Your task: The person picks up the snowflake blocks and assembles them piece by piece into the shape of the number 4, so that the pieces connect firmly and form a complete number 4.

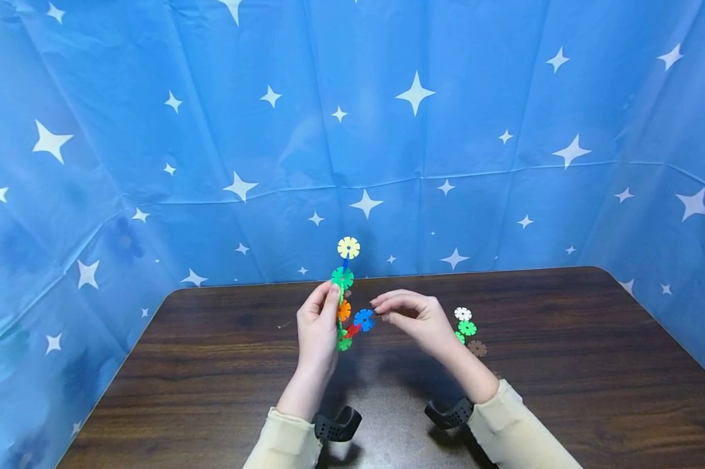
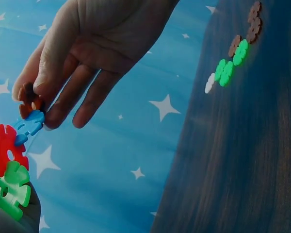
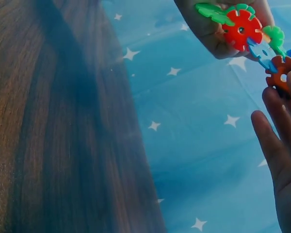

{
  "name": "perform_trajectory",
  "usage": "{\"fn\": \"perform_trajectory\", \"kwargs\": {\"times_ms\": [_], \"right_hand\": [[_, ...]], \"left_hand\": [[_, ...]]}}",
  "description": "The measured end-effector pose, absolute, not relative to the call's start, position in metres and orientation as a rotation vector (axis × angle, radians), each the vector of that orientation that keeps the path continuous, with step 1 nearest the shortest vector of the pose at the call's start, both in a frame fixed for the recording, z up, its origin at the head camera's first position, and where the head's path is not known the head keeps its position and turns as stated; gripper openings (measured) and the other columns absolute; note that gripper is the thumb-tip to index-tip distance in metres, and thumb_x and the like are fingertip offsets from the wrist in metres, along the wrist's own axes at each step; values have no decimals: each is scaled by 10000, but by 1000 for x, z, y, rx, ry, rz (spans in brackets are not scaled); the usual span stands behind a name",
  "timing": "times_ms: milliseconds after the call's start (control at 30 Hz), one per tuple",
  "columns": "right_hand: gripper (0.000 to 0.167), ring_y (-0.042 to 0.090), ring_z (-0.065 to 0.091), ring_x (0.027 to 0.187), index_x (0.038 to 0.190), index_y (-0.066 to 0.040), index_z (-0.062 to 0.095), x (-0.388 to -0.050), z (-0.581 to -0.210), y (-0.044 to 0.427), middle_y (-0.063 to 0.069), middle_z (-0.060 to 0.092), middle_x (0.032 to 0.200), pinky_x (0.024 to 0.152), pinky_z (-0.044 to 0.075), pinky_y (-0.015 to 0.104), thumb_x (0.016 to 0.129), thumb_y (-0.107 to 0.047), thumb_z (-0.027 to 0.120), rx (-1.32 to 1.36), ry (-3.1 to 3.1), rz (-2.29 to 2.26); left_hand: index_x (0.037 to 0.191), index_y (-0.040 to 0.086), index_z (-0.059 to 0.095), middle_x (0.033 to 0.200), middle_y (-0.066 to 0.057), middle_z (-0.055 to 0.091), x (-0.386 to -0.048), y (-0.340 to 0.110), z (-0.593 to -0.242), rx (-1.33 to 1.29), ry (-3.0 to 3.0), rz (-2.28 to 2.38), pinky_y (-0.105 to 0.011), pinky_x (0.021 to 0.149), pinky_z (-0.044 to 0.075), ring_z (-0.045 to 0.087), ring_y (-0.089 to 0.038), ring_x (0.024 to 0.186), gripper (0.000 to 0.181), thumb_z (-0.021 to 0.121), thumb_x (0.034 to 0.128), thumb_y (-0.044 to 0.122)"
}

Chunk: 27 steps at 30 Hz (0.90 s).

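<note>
Above the dark wood table (image 1: 211,378), a chain of notched plastic discs was held up in the left hand (image 1: 317,322), thumb in front, pinching it just below the upper green disc (image 1: 337,281). Could not tell how the left hand's other fingers lay; mostly hidden. A yellow disc (image 1: 343,247) topped the chain, joined through a blue piece seen edge-on. Lower down sat an orange disc (image 1: 345,314), with a lower green disc (image 1: 344,344) at the bottom. A red disc (image 1: 352,331) branched off there toward the right hand (image 1: 413,319), carrying a blue disc (image 1: 360,324).

Right hand pinched a brown disc (image 3: 276,68) between thumb and index finger, other fingers extended and spread. Brown disc met the blue disc's edge; could not tell if slotted in.

Loose discs, one white (image 1: 461,312), two green, three brown, lay in a rough line on the table, right of the right hand. Star-print blue cloth (image 1: 305,150) hung behind.
</note>
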State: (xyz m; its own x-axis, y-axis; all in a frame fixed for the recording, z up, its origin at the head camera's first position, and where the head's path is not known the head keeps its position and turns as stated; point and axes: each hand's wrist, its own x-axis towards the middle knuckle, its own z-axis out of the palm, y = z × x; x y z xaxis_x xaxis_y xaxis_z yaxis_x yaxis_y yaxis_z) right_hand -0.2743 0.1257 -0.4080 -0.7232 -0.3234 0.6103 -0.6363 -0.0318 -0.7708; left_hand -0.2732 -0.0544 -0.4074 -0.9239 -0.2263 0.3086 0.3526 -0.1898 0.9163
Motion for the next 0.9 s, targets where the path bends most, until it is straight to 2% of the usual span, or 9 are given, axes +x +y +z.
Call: {"fn": "perform_trajectory", "kwargs": {"times_ms": [200,300,433,633,733,833,900], "right_hand": [[255,242,655,1021,1083,73,682,-283,-417,129,204,658,1146,760,553,298,850,160,627,942,-2069,1869],[274,308,658,999,1137,26,680,-285,-418,131,164,664,1162,759,561,333,870,83,656,908,-2102,1896],[286,321,650,1019,1166,-8,673,-288,-415,136,158,661,1176,774,557,336,882,19,675,871,-2152,1912],[277,351,631,1063,1178,-10,664,-295,-409,157,191,649,1183,821,544,338,900,-5,658,794,-2291,1893],[272,327,634,1053,1185,-44,671,-298,-411,176,174,651,1180,844,536,364,915,-85,665,732,-2411,1839],[270,283,645,985,1175,-76,683,-298,-416,197,125,668,1140,814,540,384,915,-151,678,694,-2549,1740],[265,245,637,912,1160,-91,692,-298,-421,209,87,678,1091,760,538,367,909,-176,686,707,-2639,1632]], "left_hand": [[1104,-30,671,985,-254,650,-273,-54,-406,-132,-1713,-2191,-223,615,493,566,-133,776,264,580,987,189],[1106,-30,671,949,-187,669,-273,-54,-406,-129,-1710,-2204,-226,610,494,565,-127,774,267,582,986,192],[1106,-33,672,891,-57,684,-273,-54,-405,-122,-1716,-2200,-217,630,478,569,-131,800,273,580,987,195],[1121,-17,673,916,-69,680,-273,-54,-404,-135,-1747,-2194,-223,645,462,558,-145,825,278,577,990,208],[1126,-7,676,946,-115,681,-273,-54,-405,-130,-1763,-2196,-230,659,467,564,-182,852,273,577,990,208],[1130,-8,676,963,-145,684,-273,-54,-405,-127,-1766,-2201,-238,689,470,576,-242,905,270,576,990,200],[1132,-8,675,948,-116,688,-273,-54,-406,-128,-1762,-2207,-238,677,469,577,-243,902,269,573,991,197]]}}
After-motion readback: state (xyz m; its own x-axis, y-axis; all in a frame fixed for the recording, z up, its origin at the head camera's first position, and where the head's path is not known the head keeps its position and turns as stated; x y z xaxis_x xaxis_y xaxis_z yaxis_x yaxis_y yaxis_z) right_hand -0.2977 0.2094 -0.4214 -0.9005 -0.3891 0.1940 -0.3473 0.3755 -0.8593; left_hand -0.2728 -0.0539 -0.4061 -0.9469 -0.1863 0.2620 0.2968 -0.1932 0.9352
